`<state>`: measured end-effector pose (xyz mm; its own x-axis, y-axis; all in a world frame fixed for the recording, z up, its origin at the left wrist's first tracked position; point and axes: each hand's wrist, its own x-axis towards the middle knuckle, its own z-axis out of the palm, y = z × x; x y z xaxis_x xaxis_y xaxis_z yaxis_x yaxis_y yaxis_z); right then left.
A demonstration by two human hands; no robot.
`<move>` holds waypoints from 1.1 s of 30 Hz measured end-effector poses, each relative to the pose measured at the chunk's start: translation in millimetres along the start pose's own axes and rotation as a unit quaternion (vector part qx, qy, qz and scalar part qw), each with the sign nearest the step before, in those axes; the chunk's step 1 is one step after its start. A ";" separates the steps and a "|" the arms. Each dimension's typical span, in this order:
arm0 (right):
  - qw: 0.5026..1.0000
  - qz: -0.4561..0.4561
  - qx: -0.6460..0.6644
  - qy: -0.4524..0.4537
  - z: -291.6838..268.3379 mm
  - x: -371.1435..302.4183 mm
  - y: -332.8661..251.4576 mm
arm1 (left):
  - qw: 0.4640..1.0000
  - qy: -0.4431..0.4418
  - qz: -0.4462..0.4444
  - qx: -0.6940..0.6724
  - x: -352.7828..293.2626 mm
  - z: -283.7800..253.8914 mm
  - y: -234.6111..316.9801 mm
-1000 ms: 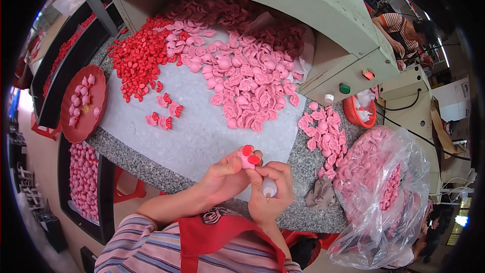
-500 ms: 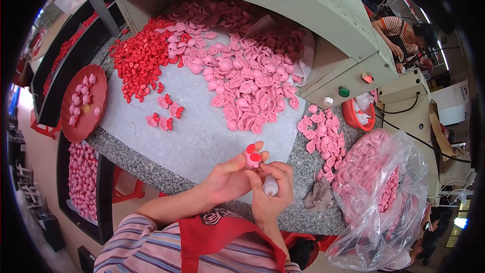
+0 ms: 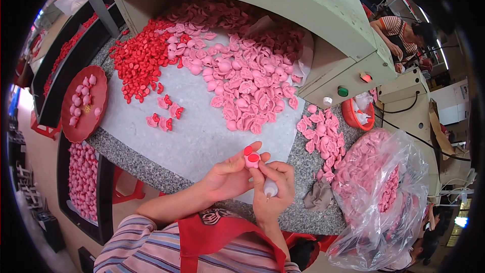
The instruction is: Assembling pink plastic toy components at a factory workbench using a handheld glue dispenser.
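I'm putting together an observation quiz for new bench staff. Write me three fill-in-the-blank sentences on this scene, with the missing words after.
1. The left hand holds a pink piece bearing ____ red ovals.
2. On the paper, the red heap lies to the ____ of the pink heap.
3. The grey cloth lies ____ the clear bag and the right hand, which holds a whitish bottle.

Missing words: two; left; between.
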<state>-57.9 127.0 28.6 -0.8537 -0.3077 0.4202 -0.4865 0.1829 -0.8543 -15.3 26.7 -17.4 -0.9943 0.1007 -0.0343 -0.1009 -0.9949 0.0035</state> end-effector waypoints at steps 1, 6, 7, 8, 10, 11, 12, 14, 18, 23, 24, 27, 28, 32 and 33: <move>1.000 0.000 -0.001 0.001 -0.8 0.9 0.5 | 1.000 0.009 0.002 0.023 0.9 2.6 1.1; 0.990 0.062 0.099 -0.082 -7.8 8.1 -0.8 | 0.994 0.014 -0.007 0.108 -4.1 -7.9 13.6; 0.990 0.061 0.098 -0.081 -10.8 9.8 -3.4 | 0.997 -0.001 -0.024 0.079 -4.7 -11.1 13.8; 0.985 0.097 0.110 -0.090 -12.7 11.6 -4.1 | 0.997 0.000 -0.023 0.079 -5.1 -9.6 12.7; 0.978 0.133 0.122 -0.100 -12.3 12.4 -4.3 | 1.000 0.021 -0.006 0.006 -5.7 -4.7 10.0; 0.978 0.133 0.123 -0.100 -12.2 11.9 -5.3 | 1.000 0.021 -0.006 0.005 -5.4 -4.6 9.9; 0.978 0.132 0.123 -0.100 -12.0 11.4 -6.4 | 1.000 0.015 -0.014 0.007 -5.0 -4.8 10.2; 0.978 0.139 0.119 -0.099 -10.7 10.5 -9.8 | 1.000 0.011 -0.021 0.008 -5.0 -5.3 10.2; 0.982 0.122 0.117 -0.087 -1.2 9.5 -11.7 | 0.999 0.011 0.014 0.044 -6.2 -4.0 9.4; 0.984 0.098 0.102 -0.110 -8.2 13.2 -8.8 | 0.985 0.024 0.056 0.162 -13.5 6.1 20.7; 0.979 0.106 0.121 -0.126 -10.7 14.1 -7.6 | 0.959 0.034 0.040 0.277 -16.7 6.7 26.2; 0.966 0.116 0.177 -0.151 -13.3 16.6 -2.5 | 0.943 0.036 0.034 0.329 -19.6 12.4 29.7; 0.966 0.116 0.177 -0.151 -14.1 17.4 -1.6 | 0.962 0.029 0.044 0.268 -19.9 15.4 29.7; 0.881 0.331 0.256 -0.221 -16.4 25.2 6.9 | 0.981 0.046 0.008 0.190 -17.9 27.7 31.5; 0.824 0.393 0.310 -0.264 -17.7 28.0 8.2 | 0.977 0.023 -0.037 0.210 -19.1 21.6 36.3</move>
<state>-89.0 136.4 38.8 -0.5798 -0.7157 -0.3894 0.5069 0.0573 -0.8601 -0.8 -11.2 4.9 -0.9820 0.1628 -0.0954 -0.1878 -0.8932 0.4087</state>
